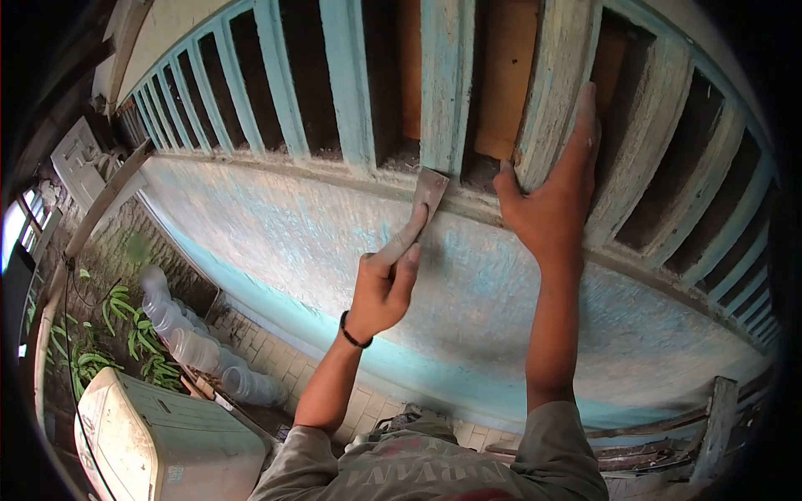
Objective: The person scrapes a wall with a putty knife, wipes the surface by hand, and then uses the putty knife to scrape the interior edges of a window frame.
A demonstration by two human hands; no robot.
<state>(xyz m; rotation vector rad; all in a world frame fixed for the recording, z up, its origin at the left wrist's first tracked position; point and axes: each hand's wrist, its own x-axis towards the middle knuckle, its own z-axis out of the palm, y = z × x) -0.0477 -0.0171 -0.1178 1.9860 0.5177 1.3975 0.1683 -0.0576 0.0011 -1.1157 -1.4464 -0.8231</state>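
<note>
My left hand [386,280], with a dark band at its wrist, grips a flat metal scraper [431,189], index finger laid along the blade. The blade's edge meets the foot of a worn turquoise slat [447,92], at the ledge under the slats. My right hand [551,192] rests spread against a paler, scraped slat [555,83], thumb on one side and index finger stretched up along the other; no tool shows in it. Below the ledge, the wall [334,225] has patchy turquoise and whitish paint.
At lower left stand a pale plastic container [184,434], a row of clear plastic tubs [196,351] and green plants [150,342]. Wooden pieces [714,426] lean at lower right. Tiled floor [276,355] runs along the wall's base.
</note>
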